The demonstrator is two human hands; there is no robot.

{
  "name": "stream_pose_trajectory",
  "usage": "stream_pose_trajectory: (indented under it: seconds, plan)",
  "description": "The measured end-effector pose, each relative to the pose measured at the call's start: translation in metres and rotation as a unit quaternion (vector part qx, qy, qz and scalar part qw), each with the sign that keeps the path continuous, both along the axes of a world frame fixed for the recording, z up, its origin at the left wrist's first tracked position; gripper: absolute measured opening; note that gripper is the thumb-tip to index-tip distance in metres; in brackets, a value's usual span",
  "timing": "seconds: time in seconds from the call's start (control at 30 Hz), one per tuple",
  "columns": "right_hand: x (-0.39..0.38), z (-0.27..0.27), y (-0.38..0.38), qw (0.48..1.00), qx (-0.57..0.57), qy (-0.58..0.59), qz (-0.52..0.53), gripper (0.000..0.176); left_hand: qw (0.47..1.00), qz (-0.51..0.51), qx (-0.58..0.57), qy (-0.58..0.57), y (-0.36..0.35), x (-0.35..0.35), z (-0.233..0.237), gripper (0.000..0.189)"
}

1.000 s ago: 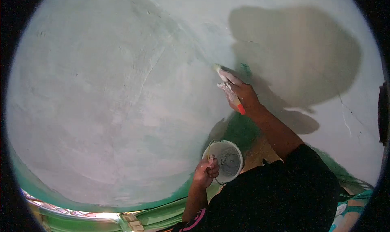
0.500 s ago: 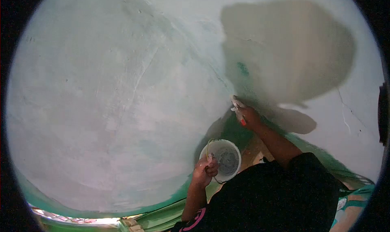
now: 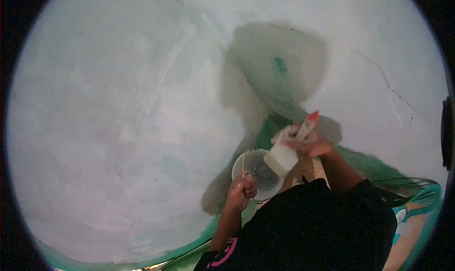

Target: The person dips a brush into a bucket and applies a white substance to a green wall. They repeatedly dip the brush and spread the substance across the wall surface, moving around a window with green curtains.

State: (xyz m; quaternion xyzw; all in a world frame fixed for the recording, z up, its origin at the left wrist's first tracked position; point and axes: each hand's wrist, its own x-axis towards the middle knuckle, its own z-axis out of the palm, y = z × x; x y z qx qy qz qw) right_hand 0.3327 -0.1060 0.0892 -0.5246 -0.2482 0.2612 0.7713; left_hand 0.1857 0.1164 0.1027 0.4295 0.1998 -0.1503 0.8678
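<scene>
My left hand (image 3: 243,187) is closed around the handle of a white bucket (image 3: 235,168), holding it close to the wall. Greyish-white paint (image 3: 265,174) lies in the bottom of the bucket. In my right hand (image 3: 313,144) is a wide paintbrush (image 3: 282,159), its pale bristles pointing down and left over the bucket's right rim. The red tip of its handle sticks up above my fingers. Motion smears the right hand slightly.
A wall (image 3: 104,128) fills most of the view, whitish over green, with a dark green patch (image 3: 275,124) above the bucket. Cracks (image 3: 388,83) run across its right part. Green netting (image 3: 412,188) hangs at the lower right.
My right hand has drawn the paintbrush off the wall and down to the bucket, turning its bristles downward. The left hand still holds the bucket, which is slightly higher in view.
</scene>
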Motion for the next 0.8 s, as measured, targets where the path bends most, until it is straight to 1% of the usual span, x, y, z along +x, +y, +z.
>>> stream_pose_trajectory:
  seconds: [0.07,0.1,0.13,0.17,0.2,0.27,0.3,0.37,0.4,0.43,0.47,0.5,0.53,0.57,0.6,0.67,0.7,0.77,0.8]
  plan:
    - [-0.030,-0.009,0.013,0.995,-0.096,0.007,0.018,0.020,1.000,-0.003,-0.011,0.021,0.000,0.001,0.005,0.012]
    - [-0.039,-0.014,0.022,0.995,-0.101,0.009,0.021,0.020,1.000,0.000,-0.016,0.023,0.000,0.003,0.009,0.012]
    - [-0.049,-0.024,0.032,0.976,-0.184,-0.113,-0.015,0.023,0.999,-0.026,-0.006,0.025,0.001,0.006,0.009,0.014]
    - [-0.057,-0.033,0.040,0.935,-0.264,-0.232,-0.047,0.025,0.998,-0.051,0.003,0.026,0.003,0.006,0.008,0.015]
    - [-0.064,-0.038,0.048,0.934,-0.271,-0.229,-0.046,0.025,0.998,-0.052,-0.003,0.029,0.005,0.006,0.005,0.015]
    - [-0.071,-0.049,0.061,0.832,-0.458,-0.310,-0.032,0.024,0.995,-0.099,-0.014,0.012,0.011,0.008,-0.002,0.018]
    - [-0.073,-0.062,0.065,0.828,-0.465,-0.311,-0.042,0.024,0.994,-0.109,-0.018,0.005,0.012,0.010,-0.007,0.018]
    - [-0.076,-0.068,0.072,0.862,-0.377,-0.338,-0.011,0.028,0.990,-0.141,-0.014,-0.017,0.014,0.012,-0.013,0.022]
    - [-0.079,-0.068,0.071,0.859,-0.385,-0.338,-0.021,0.028,0.988,-0.152,-0.018,-0.022,0.014,0.014,-0.013,0.022]
    - [-0.084,-0.040,0.074,0.822,-0.479,-0.306,0.050,0.028,0.985,-0.169,-0.030,-0.028,0.014,0.015,-0.011,0.024]
    - [-0.090,-0.021,0.081,0.772,-0.565,-0.266,0.119,0.028,0.981,-0.186,-0.042,-0.034,0.019,0.012,-0.007,0.026]
    - [-0.095,-0.033,0.085,0.765,-0.578,-0.262,0.107,0.028,0.978,-0.200,-0.052,-0.043,0.024,0.013,-0.012,0.026]
    - [-0.103,-0.060,0.090,0.785,-0.554,-0.264,0.089,0.025,0.972,-0.220,-0.066,-0.047,0.026,0.013,-0.020,0.028]
    - [-0.104,-0.063,0.092,0.804,-0.528,-0.264,0.070,0.023,0.966,-0.243,-0.078,-0.050,0.026,0.016,-0.026,0.029]
    - [-0.104,-0.065,0.092,0.798,-0.539,-0.262,0.059,0.023,0.962,-0.254,-0.086,-0.058,0.027,0.019,-0.032,0.029]
    - [-0.109,-0.036,0.100,0.763,-0.604,-0.217,0.069,0.022,0.954,-0.267,-0.106,-0.082,0.031,0.020,-0.038,0.032]
    - [-0.110,-0.040,0.099,0.761,-0.610,-0.215,0.063,0.022,0.951,-0.274,-0.110,-0.085,0.032,0.022,-0.038,0.032]
    - [-0.113,-0.052,0.092,0.771,-0.582,-0.254,-0.035,0.027,0.931,-0.303,-0.170,-0.115,0.031,0.025,-0.039,0.028]
    - [-0.110,-0.056,0.087,0.769,-0.587,-0.250,-0.037,0.027,0.929,-0.307,-0.174,-0.114,0.027,0.026,-0.041,0.028]
